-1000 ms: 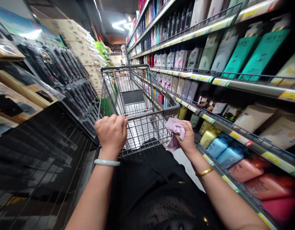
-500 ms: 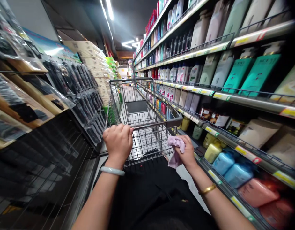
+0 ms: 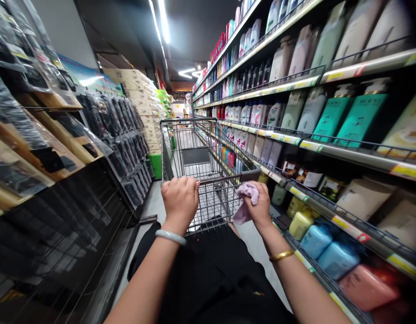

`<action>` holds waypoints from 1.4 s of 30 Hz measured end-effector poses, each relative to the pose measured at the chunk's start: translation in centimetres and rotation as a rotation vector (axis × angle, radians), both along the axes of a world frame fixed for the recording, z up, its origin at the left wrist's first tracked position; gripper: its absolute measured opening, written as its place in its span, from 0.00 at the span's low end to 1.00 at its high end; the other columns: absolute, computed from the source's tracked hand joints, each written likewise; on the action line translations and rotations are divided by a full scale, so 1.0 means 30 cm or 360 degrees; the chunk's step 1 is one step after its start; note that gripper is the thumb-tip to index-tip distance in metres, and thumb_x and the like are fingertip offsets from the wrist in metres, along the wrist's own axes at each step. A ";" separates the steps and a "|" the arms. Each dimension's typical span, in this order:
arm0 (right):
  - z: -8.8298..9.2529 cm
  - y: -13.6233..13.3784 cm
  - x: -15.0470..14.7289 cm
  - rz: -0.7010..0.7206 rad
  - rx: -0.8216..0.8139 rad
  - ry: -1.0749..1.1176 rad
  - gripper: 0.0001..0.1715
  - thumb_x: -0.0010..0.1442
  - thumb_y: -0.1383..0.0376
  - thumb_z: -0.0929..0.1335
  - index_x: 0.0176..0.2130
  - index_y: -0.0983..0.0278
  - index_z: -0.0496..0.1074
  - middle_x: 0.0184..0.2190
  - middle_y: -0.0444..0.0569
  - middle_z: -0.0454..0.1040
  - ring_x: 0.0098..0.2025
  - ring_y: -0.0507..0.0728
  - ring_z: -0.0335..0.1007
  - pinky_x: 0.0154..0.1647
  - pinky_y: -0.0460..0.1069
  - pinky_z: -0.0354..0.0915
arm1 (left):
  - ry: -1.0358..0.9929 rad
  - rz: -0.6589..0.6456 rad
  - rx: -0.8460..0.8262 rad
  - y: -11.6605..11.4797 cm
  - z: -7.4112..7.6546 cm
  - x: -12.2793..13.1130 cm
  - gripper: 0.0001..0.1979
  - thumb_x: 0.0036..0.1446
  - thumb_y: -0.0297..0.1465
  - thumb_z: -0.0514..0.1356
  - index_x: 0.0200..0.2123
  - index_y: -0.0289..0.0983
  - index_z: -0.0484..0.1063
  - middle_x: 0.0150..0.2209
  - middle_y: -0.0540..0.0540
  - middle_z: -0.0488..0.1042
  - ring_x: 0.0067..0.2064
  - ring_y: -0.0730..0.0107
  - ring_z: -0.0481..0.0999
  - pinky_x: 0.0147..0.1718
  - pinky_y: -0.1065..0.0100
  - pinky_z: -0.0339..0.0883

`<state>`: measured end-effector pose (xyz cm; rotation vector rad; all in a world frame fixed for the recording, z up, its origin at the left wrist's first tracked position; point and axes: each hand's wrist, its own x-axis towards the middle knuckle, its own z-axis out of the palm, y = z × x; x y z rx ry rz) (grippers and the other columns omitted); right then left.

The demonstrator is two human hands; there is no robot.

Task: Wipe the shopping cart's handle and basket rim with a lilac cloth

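A grey wire shopping cart (image 3: 194, 148) stands in front of me in a shop aisle, its basket showing no goods. My left hand (image 3: 180, 198) is closed round the cart's handle bar (image 3: 221, 178) at its left end. My right hand (image 3: 258, 204) is closed on a crumpled pale pink cloth (image 3: 245, 200) and rests at the right end of the same bar. A pale bangle is on my left wrist and a gold one on my right.
Shelves of bottles and refill pouches (image 3: 312, 112) run close along the right, with price strips on their edges. Black wire racks with hanging packets (image 3: 93, 135) line the left. Stacked cartons (image 3: 140, 99) and a green bin stand further down the narrow aisle.
The view has lifted and swung left, so the cart and both hands sit further right in the picture. Both hands keep the same grip on the bar.
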<state>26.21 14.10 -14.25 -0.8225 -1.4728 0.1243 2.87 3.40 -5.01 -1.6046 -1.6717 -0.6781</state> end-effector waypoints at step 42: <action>0.198 0.030 -0.172 0.0261 0.0252 -0.0139 0.21 0.54 0.71 0.68 0.47 0.56 0.75 0.47 0.51 0.71 0.52 0.61 0.70 0.55 0.57 0.70 | -0.0331 -0.0622 -0.0174 0.274 0.018 0.061 0.23 0.72 0.36 0.43 0.25 0.39 0.67 0.29 0.44 0.73 0.34 0.63 0.69 0.46 0.57 0.61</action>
